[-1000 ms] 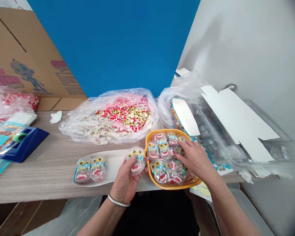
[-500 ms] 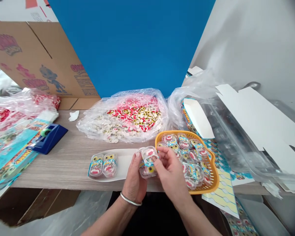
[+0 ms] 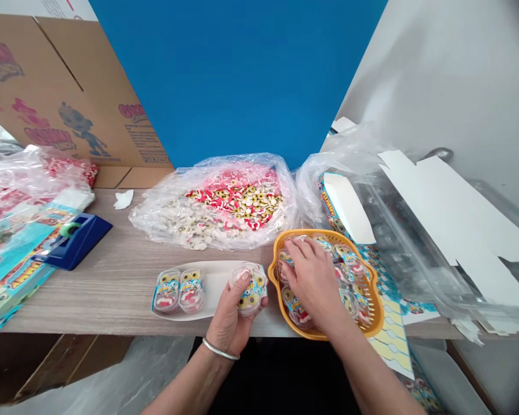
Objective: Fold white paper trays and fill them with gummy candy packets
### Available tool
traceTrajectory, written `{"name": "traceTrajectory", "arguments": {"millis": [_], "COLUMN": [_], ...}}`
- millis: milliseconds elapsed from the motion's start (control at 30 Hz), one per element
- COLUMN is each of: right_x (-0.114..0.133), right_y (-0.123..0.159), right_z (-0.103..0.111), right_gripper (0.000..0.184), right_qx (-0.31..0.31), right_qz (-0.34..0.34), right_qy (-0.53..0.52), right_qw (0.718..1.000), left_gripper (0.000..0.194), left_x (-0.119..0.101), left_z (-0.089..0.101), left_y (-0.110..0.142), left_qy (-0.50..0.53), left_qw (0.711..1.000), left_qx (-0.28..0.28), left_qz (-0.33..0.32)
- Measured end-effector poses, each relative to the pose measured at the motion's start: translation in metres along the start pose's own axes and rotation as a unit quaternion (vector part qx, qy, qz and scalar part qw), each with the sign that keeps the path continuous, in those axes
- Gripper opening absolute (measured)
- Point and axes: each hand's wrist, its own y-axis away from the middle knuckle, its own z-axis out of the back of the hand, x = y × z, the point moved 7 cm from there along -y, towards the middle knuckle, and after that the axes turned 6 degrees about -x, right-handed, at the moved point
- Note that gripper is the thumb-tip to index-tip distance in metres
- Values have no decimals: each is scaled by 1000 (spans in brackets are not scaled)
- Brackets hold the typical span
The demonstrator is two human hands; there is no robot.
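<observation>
In my left hand (image 3: 232, 317) is a small clear plastic candy pack (image 3: 248, 291) with a blue printed label, gummy eyes and red-and-white gummies; thumb on top, fingers beneath. It hovers over the right part of a long white carton tray (image 3: 215, 282). Upright in that tray's left end stand candy packs (image 3: 191, 290) of the same kind. My right hand (image 3: 309, 279) reaches palm down into a yellow plastic basket (image 3: 377, 311), fingers parted over more packs (image 3: 350, 265). Its fingertips touch or nearly touch the packs; a grip on one cannot be made out.
Behind the tray lies a clear bag (image 3: 225, 202) of loose gummies. A blue tape dispenser (image 3: 75, 242) and printed cartons (image 3: 23, 259) are on the left. An empty white-lined box (image 3: 348, 204), clear plastic trays (image 3: 409, 248) and white card (image 3: 467, 213) lie right. A blue panel (image 3: 242, 80) rises behind.
My right hand has left the candy packs held between both hands and moved right into the basket. My left hand has shifted slightly left, keeping hold. The camera view has shifted a little.
</observation>
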Motion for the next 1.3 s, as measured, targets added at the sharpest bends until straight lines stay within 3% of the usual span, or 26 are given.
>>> {"name": "traceTrajectory", "arguments": {"millis": [133,233,400,467,533,600,633,767,867,1100,1200,1300], "right_x": [-15,-15,-26,-22,-4,19,29,49,54,69,66,58], "right_y": [-11,-13,-21,-21,-14,-5,-1,8,11,11,15,23], "right_z": [-20,-25,0,9,3,-8,-12,-23,-29,-36,-40,-49], "right_gripper": [46,45,40,36,41,43,40,32,33,33,41,66], "right_qx": [84,102,35,24,72,119,116,30,0,36,21,11], "right_qz": [78,98,-20,-76,-123,-155,-162,-140,-127,-55,-86,-173], "right_qy": [57,40,-140,-272,-405,-479,-482,-416,-410,-434,-397,-372], "right_qw": [992,989,989,959,903,856,853,898,903,899,914,912], "left_gripper": [53,60,65,67,67,67,66,52,44,40,52,60], "left_x": [-4,-5,-7,-7,-7,-8,-8,-11,-19,-30,-30,-29], "left_z": [1,1,4,4,0,-5,-6,-6,-5,3,5,7], "left_y": [0,-1,-6,-7,-7,-6,-5,-2,2,7,8,7], "left_qy": [-12,-13,-14,-15,-1,29,44,82,100,122,122,129], "left_qw": [1000,1000,1000,1000,1000,998,996,992,988,986,988,987], "left_qx": [2,-8,-26,-20,7,36,46,60,59,30,17,-5], "left_qz": [-5,2,-3,-10,-28,-50,-59,-81,-104,-110,-96,-99]}}
